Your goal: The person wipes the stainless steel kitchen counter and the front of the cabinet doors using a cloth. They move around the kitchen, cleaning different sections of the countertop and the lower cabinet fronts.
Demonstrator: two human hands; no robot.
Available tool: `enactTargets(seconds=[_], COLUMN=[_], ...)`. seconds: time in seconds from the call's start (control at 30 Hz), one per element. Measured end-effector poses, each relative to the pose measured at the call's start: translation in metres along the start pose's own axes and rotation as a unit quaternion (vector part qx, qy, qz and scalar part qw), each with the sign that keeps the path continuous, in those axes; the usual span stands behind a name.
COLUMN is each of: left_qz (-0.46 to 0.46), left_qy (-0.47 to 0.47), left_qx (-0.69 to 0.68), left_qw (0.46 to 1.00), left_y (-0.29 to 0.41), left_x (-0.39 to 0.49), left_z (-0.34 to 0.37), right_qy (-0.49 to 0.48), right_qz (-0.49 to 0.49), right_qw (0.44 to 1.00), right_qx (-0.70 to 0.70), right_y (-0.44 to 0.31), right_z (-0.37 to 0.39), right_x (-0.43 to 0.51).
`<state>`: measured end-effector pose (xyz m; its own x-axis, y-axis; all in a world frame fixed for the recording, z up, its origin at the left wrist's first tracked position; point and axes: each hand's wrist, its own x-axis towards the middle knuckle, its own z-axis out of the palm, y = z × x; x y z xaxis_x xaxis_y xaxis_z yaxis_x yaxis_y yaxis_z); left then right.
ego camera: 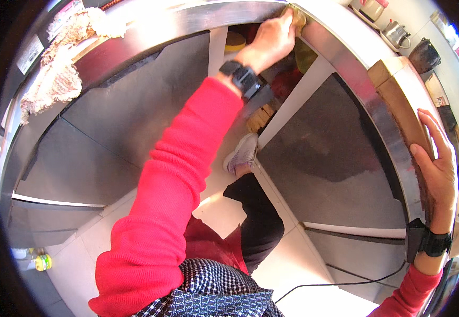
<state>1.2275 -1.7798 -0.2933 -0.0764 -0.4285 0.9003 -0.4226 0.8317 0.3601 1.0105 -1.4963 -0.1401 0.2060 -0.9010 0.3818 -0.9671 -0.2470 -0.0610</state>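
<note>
My left hand is at the inner corner of the counter, at the top of the view. Its fingers close on a yellowish-brown sponge or pad, pressed against the stainless-steel counter edge. What the pad is made of is hard to tell. At the right, my right hand rests on a thick wooden block lying along the counter's edge. Thumb and fingers are spread there, and the block's far side is partly hidden by the hand. Both wrists wear black straps with small devices.
Dark cabinet doors flank an open compartment holding mixed items. A crumpled pale cloth hangs over the left counter edge. A metal teapot and a dark pot stand behind the block. A black cable runs from my right wrist.
</note>
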Motion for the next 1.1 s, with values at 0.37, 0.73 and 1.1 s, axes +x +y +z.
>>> enactTargets(seconds=[0.37, 0.73, 1.1], left_qz=[-0.013, -0.011, -0.056], left_qy=[-0.013, -0.008, -0.044], left_qx=[-0.004, -0.035, -0.056], left_qw=[1.0, 0.999, 0.996], left_y=[0.003, 0.005, 0.002], left_x=[0.006, -0.001, -0.001], left_z=[-0.003, -0.003, -0.001], right_qy=[-0.004, -0.011, -0.007], right_qz=[0.026, 0.008, -0.014], right_qw=[0.999, 1.0, 1.0], right_qx=[0.038, -0.012, -0.024], right_y=[-0.002, 0.0, 0.001], right_z=[0.0, -0.001, -0.002], right_x=[0.0, 0.001, 0.0])
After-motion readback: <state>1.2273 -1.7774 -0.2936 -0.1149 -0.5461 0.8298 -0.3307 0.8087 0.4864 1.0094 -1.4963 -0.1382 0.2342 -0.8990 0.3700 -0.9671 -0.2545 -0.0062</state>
